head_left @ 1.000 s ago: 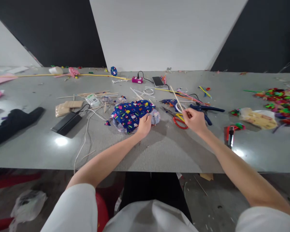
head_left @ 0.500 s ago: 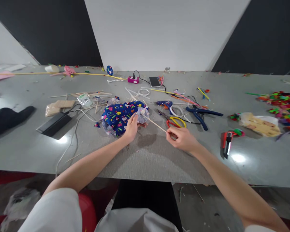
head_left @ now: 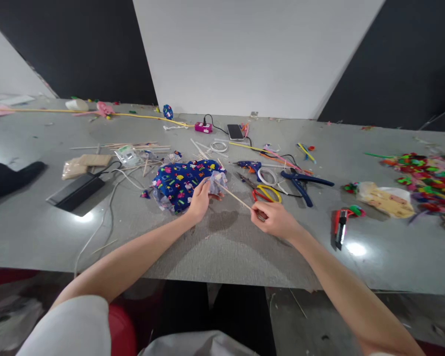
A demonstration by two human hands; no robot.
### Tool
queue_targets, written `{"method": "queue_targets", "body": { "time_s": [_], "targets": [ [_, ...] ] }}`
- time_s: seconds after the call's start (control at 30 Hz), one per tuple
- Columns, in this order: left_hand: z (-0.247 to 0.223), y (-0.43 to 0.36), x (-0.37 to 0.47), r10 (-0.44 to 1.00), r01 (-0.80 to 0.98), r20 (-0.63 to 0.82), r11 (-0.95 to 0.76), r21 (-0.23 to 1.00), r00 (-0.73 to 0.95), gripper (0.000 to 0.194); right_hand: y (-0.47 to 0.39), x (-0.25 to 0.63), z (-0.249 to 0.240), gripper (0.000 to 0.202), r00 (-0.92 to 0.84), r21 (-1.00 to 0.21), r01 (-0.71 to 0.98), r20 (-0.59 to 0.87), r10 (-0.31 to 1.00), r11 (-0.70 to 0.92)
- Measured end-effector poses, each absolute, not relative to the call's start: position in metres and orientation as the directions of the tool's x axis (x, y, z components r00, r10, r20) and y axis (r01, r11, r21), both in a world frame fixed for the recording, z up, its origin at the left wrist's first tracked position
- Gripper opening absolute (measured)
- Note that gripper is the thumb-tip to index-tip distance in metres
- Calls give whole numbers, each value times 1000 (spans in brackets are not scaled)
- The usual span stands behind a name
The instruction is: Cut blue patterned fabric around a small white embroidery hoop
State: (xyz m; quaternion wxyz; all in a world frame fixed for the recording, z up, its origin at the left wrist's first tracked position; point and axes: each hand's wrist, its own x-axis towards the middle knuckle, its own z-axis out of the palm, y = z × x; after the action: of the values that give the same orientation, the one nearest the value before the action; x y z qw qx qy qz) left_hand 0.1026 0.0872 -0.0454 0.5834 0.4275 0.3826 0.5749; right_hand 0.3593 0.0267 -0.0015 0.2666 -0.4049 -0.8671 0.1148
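My left hand (head_left: 200, 200) is closed on a blue patterned cloth (head_left: 181, 180) with small bright figures, whose pale underside shows at its gathered right end. A thin wooden stick (head_left: 237, 199) runs from that gathered end down to the right. My right hand (head_left: 272, 218) pinches the stick's other end between thumb and fingers. Where the stick meets the cloth, its far tip is hidden. Just beyond my right hand lie scissors (head_left: 267, 193) with red and yellow handles and a blue glue gun (head_left: 249, 165).
Blue-handled cutters (head_left: 306, 182) and a white ring of tape (head_left: 267, 176) lie right of centre. A box cutter (head_left: 341, 228) is farther right, near colourful fuzzy pieces (head_left: 426, 173). To the left are a black adapter box (head_left: 76, 192), its cable and loose sticks (head_left: 137, 146).
The view has shifted slightly, so the tabletop things sit a little lower and mostly farther left. Both hands keep their holds on the cloth and the stick.
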Motion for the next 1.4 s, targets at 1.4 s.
{"method": "queue_targets", "body": {
  "time_s": [1.4],
  "targets": [
    [-47, 86, 100, 964, -238, 160, -108, 965, 210, 62, 47, 381, 0, 11, -462, -371, 613, 549, 697, 698]
  ]
}}
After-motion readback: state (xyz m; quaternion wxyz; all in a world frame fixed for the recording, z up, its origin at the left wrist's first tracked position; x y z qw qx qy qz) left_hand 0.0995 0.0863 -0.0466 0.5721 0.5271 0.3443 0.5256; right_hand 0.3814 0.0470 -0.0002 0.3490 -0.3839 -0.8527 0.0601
